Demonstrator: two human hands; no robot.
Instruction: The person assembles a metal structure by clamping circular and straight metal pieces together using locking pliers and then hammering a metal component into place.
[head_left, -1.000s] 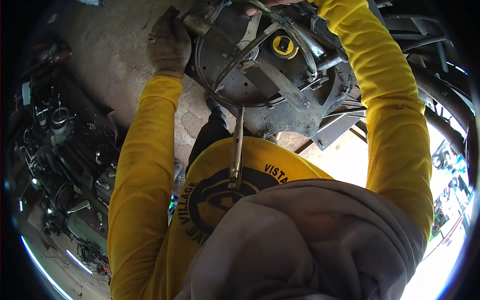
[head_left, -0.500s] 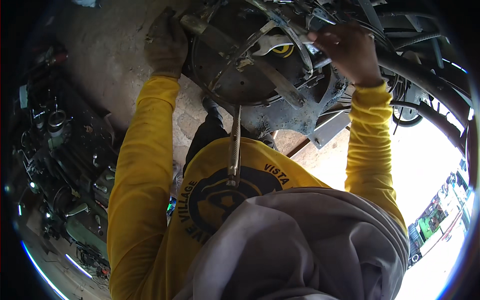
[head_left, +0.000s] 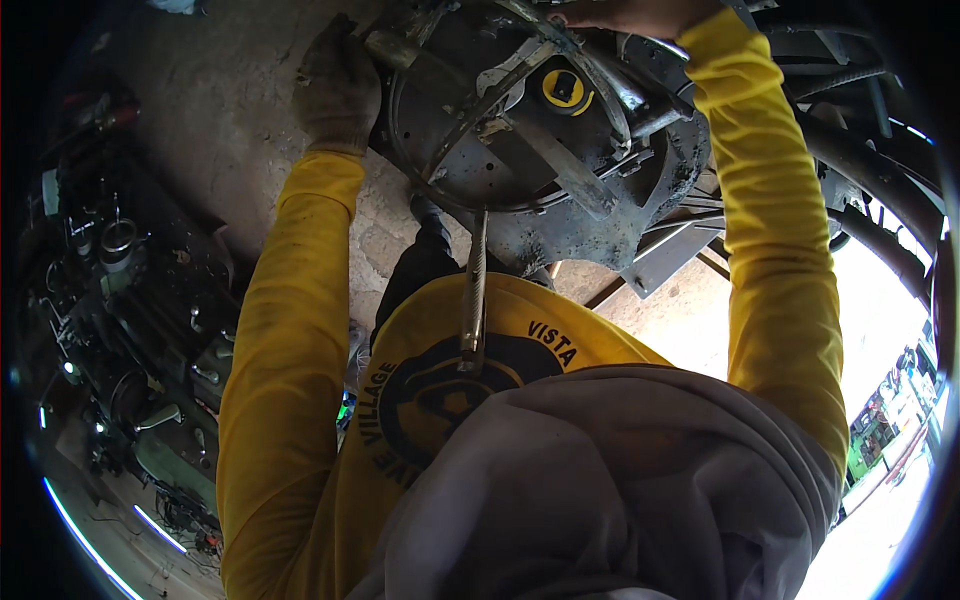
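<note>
Closest to us, our yellow shirt [head_left: 545, 310] fills the lower middle; over it a ribbed metal rod [head_left: 475, 270] juts from a round metal frame [head_left: 470, 165], its long axis pointing back at us. A flat bar [head_left: 570, 170] slants across the frame, and a tape measure [head_left: 567, 91] sits farther in. Near the centre, a pale wrench [head_left: 492, 77] points away from us (a curved bar partly covers it). Our gloved left hand [head_left: 338, 90] is at the frame's left edge, our right hand [head_left: 640, 14] at the top; we cannot tell whether either grips.
</note>
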